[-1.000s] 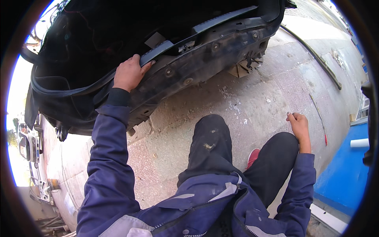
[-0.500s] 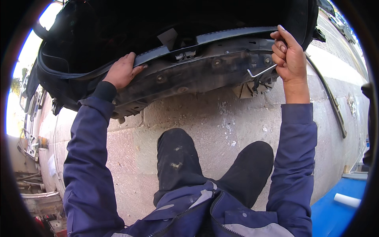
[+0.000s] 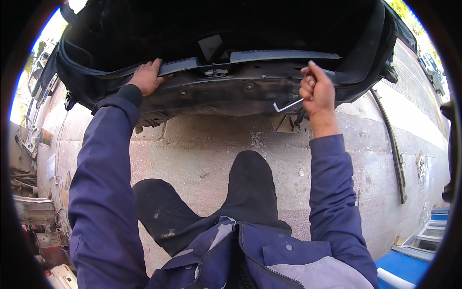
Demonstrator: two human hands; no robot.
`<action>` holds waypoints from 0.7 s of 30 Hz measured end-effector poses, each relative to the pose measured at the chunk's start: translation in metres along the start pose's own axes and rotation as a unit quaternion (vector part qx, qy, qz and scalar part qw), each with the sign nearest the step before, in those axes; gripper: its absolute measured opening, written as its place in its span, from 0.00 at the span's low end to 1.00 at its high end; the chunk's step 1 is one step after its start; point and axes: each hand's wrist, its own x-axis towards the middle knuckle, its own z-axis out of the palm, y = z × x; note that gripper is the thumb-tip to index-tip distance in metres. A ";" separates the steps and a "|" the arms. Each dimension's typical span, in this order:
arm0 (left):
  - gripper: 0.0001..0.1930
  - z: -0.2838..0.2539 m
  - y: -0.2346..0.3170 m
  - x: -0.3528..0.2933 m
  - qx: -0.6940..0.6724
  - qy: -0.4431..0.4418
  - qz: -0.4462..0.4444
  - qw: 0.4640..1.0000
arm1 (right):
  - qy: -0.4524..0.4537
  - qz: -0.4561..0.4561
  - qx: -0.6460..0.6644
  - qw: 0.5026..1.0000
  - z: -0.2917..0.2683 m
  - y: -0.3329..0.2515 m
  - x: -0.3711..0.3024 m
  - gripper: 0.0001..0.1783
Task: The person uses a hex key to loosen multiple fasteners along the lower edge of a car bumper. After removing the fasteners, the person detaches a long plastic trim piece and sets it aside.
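**Two hands at one open car rear; one bent rod held**

At far left, worn metal parts (image 3: 29, 204) lay on the ground in a pile, too crowded to count. One bare left hand (image 3: 146, 78) lay over the edge of the black, curved car rear (image 3: 159, 102), fingers across the lip, thumb along the outer side; whether it gripped could not be told. Two grey metal strips (image 3: 284, 56) edged the sill, parted by a gap with one small metal latch (image 3: 216, 73) below. One pale flat sheet (image 3: 210, 46) stood behind the gap. One thin, silvery, L-bent metal rod (image 3: 289, 104) sat before the panel's right half, its hooked end pointing left; contact with the panel could not be told. One bare right hand (image 3: 317, 92) was clenched around the rod's other end. Gritty concrete ground (image 3: 202, 144) gave room between the panel's lower edge and two dark-trousered knees (image 3: 251, 178). Farther right, one long dark bar (image 3: 392, 147) lay well apart from the right forearm, with ground between.
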 end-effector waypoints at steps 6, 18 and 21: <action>0.36 0.001 0.002 -0.003 0.008 -0.005 -0.029 1.000 | -0.015 -0.173 -0.031 0.984 -0.009 -0.105 0.088 0.19; 0.34 0.006 0.001 -0.007 0.000 0.037 -0.009 0.999 | 0.051 -0.138 -0.024 0.989 -0.067 -0.069 0.126 0.20; 0.34 0.008 0.000 -0.005 0.005 0.049 -0.014 0.999 | 0.047 -0.134 -0.019 0.990 -0.065 -0.070 0.128 0.20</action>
